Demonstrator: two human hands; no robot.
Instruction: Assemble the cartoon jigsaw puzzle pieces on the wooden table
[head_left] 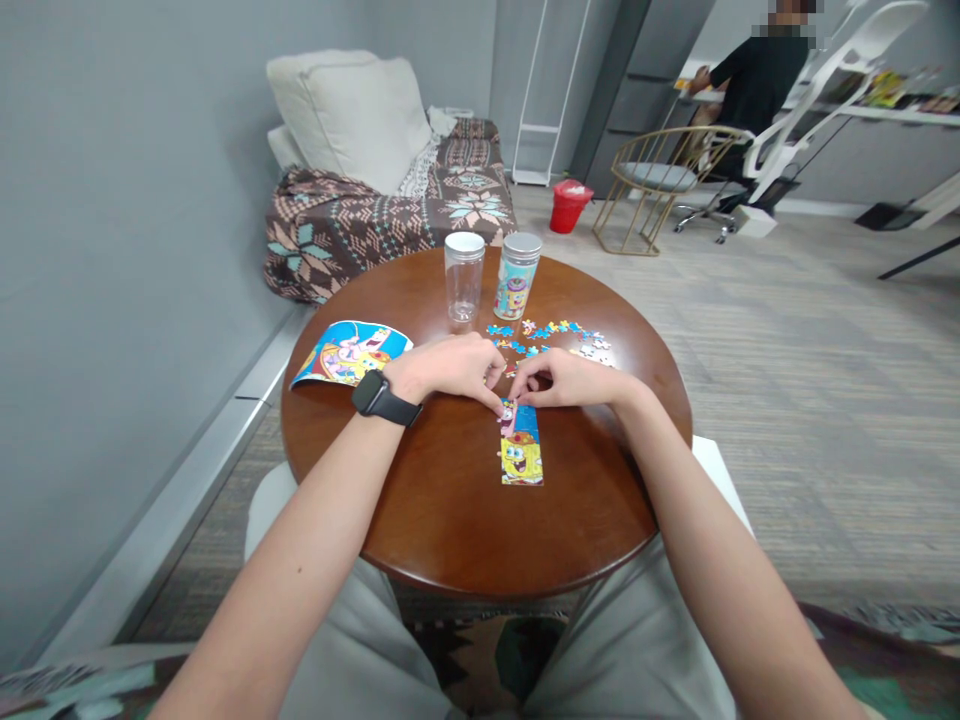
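A partly joined jigsaw puzzle, a narrow strip with a yellow cartoon face and a pink one, lies flat on the round brown table. At its upper left corner, the thumb of my left hand presses the edge, with the other fingers curled. My right hand pinches at the top edge of the strip, its fingertips close to my left thumb. A small puzzle piece seems to be between those fingertips, mostly hidden. Loose puzzle pieces are scattered just beyond both hands.
A curled picture sheet rests at the table's left. Behind the pieces stand a clear jar and a printed jar. Farther off are a draped sofa, a red bin, a gold wire chair and a seated person.
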